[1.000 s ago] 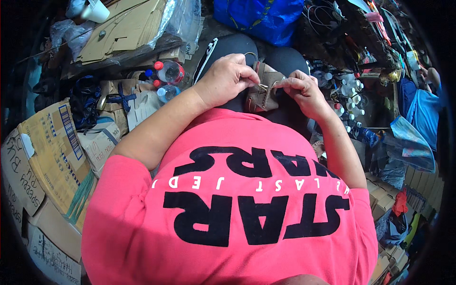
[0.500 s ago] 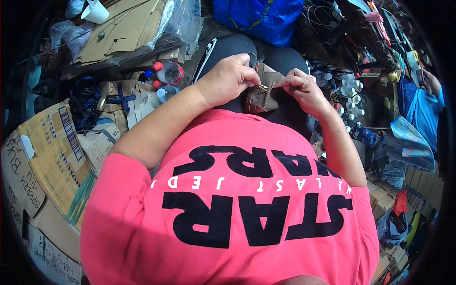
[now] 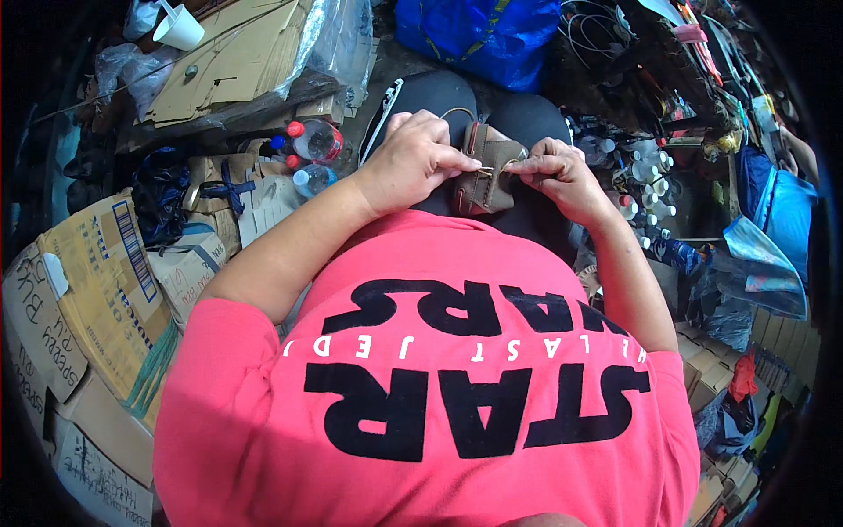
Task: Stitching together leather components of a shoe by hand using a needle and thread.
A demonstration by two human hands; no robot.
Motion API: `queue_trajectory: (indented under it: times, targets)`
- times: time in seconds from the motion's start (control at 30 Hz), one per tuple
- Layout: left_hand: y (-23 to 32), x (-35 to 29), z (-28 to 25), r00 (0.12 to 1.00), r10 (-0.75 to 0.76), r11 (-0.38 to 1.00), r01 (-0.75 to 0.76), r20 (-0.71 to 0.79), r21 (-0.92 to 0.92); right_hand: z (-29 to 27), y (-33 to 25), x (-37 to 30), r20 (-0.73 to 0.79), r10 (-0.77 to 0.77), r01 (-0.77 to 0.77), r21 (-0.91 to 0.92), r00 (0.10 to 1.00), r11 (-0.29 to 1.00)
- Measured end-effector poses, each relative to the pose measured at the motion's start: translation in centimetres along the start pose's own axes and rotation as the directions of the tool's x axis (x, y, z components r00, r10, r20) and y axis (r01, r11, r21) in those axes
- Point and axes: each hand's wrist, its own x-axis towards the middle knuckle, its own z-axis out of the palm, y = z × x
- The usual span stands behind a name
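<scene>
A small brown leather shoe upper [image 3: 483, 195] with stitched seams and a reddish edge rests between my thighs. A thin tan lace [image 3: 486, 170] crosses its front, and another length of it loops up beyond the upper. My left hand [image 3: 414, 162] is on the left side, thumb and fingers closed at the lace, its thumb tip close to the leather. On the other side, my right hand [image 3: 555, 174] pinches the lace near the upper's right edge. The fingertips partly hide the lace's ends.
Cardboard boxes [image 3: 104, 281] crowd the left, below flattened cardboard [image 3: 228, 66] and a white cup [image 3: 180, 28]. Plastic bottles lie left [image 3: 316, 140] and right [image 3: 654, 176] of my legs. A blue bag [image 3: 483, 39] stands ahead. Another person's arm [image 3: 801, 158] shows at far right.
My left fingertips have moved down toward the front of the upper, and the thumb now points at the lace. The right hand has shifted slightly downward, still pinching. The upper has tilted a little.
</scene>
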Motion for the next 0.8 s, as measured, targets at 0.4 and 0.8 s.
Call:
queue_trajectory:
  times: [0.4,0.8]
  targets:
    - [-2.2,3.1,0.9,0.985,0.014,0.991,0.010,0.172,-0.137,0.3,0.2,0.5,-0.016,0.015,-0.013,0.115,1.000,0.993]
    - [0.5,1.0,1.6,0.973,-0.232,0.973,0.232,0.014,-0.017,2.0,-0.4,0.2,-0.161,0.044,-0.052,-0.051,0.986,0.997]
